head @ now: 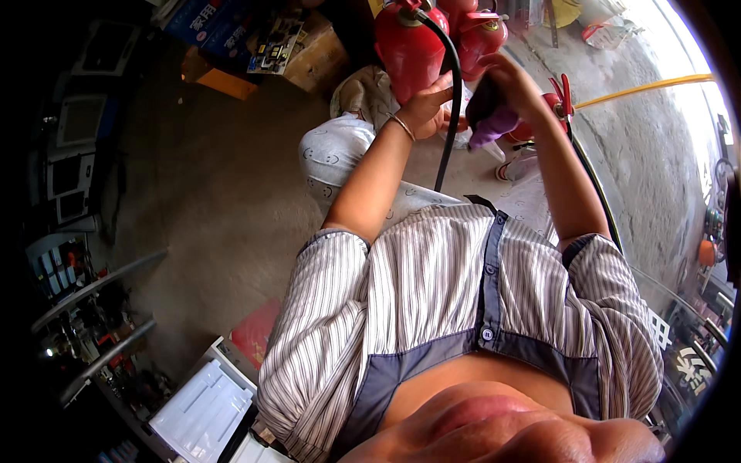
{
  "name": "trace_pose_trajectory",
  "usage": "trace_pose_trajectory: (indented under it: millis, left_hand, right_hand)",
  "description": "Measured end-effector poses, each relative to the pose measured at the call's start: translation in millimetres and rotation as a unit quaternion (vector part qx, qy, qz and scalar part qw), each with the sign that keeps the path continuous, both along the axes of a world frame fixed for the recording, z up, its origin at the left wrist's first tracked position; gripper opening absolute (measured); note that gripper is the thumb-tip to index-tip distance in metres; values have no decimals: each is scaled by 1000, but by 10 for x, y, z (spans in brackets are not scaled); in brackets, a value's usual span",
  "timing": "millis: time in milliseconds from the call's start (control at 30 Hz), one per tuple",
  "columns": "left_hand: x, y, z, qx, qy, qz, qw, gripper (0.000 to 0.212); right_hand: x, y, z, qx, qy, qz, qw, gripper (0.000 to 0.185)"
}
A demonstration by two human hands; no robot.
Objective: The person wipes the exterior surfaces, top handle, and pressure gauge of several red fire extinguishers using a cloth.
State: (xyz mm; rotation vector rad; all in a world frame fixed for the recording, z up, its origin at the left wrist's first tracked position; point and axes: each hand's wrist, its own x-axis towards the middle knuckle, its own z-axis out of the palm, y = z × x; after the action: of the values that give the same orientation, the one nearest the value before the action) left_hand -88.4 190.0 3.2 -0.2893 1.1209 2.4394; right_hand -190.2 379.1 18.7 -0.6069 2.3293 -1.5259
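My left hand (425,110) is at the lower part of a large red fire extinguisher (410,52), fingers spread against its body. The black hose (454,98) of that extinguisher hangs down past my left hand towards my lap. To the right, my right hand (509,81) holds a dark and purple cloth (492,118), partly hidden by the hand. Behind it stands another red fire extinguisher (485,39). One more extinguisher, with a red handle (564,101), is partly covered by my right forearm.
Cardboard boxes (315,55) and a circuit board (278,46) lie at the upper left. A yellow hose or pole (645,89) runs off to the right. A white plastic container (202,414) stands at the lower left, near a red bag (257,333).
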Motion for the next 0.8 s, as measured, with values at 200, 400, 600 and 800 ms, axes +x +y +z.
trace_pose_trajectory:
  millis: [200, 400, 600, 800]
  left_hand:
    - [-171, 15, -548, -18, 28, -23, 999, 29]
    - [-96, 49, -339, 75, 12, 84, 994, 51]
    - [59, 150, 117, -167, 62, 25, 984, 81]
    - [-4, 232, -407, -485, 282, 164, 811, 49]
  right_hand:
    - [319, -552, -404, -48, 140, -105, 983, 22]
    - [430, -296, -443, -39, 72, -13, 997, 41]
    - [419, -63, -349, -228, -319, -5, 920, 35]
    - [46, -97, 101, -418, -149, -221, 868, 27]
